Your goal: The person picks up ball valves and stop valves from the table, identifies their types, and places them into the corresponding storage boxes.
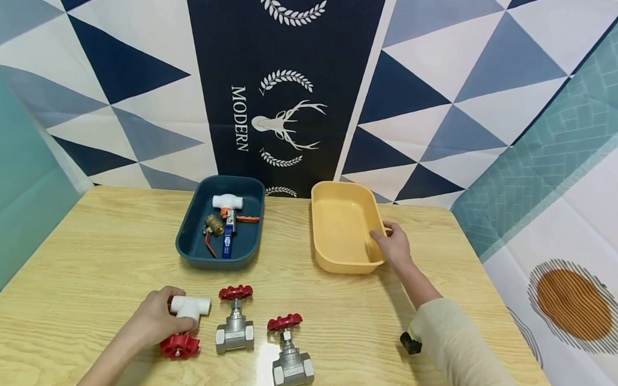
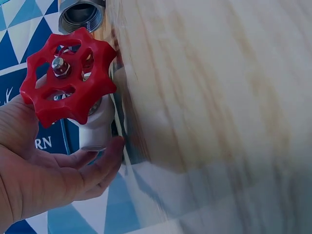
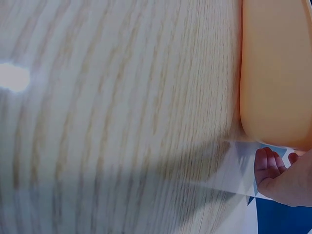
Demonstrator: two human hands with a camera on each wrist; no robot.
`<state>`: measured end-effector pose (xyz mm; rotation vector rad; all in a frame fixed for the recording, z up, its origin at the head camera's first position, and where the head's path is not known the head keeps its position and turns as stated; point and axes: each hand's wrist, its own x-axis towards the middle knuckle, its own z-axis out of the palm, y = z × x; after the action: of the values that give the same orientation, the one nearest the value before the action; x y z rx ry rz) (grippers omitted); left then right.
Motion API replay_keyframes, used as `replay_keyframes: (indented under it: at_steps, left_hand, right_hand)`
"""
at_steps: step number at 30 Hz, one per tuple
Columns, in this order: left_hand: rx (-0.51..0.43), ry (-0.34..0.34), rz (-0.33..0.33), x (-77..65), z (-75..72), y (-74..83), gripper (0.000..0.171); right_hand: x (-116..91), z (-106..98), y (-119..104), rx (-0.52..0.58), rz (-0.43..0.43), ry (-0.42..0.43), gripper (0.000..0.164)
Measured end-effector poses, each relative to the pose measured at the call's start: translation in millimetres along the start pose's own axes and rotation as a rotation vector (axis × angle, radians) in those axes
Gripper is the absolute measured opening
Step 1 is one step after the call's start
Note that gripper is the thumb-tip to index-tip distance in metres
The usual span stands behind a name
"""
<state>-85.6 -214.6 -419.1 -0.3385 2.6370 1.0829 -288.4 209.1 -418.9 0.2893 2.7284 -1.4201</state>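
At the front left, my left hand (image 1: 155,320) grips a white plastic valve (image 1: 190,307) by its body, with fingers and thumb around it. Its red handwheel (image 2: 70,75) faces the wrist camera. Just right of it stands a metal gate valve (image 1: 235,330) with a red wheel, and a second metal gate valve (image 1: 292,363) lies farther right, nearer the front. At the back right, my right hand (image 1: 395,245) holds the right rim of a yellow bin (image 1: 341,227), thumb inside and fingers outside. Nothing lies in that bin.
A dark blue bin (image 1: 188,250) at the back left holds a white valve with an orange handle (image 1: 227,202), a brass valve (image 1: 214,224) and a blue-handled valve (image 1: 228,238). A patterned wall (image 1: 145,88) rises behind the wooden table (image 1: 98,251).
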Motion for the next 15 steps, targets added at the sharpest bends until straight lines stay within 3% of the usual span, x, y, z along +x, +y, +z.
replay_keyframes:
  at_steps: [6, 15]
  left_hand:
    - [-0.016, 0.004, -0.017, -2.4, 0.9, 0.2, 0.074]
    - [-0.142, 0.026, 0.006, -3.8, 5.3, 0.4, 0.078]
  right_hand:
    - [0.5, -1.0, 1.1, 0.003, -0.019, -0.009, 0.054]
    - [1.3, -0.4, 4.0, 0.022, -0.021, -0.026, 0.056]
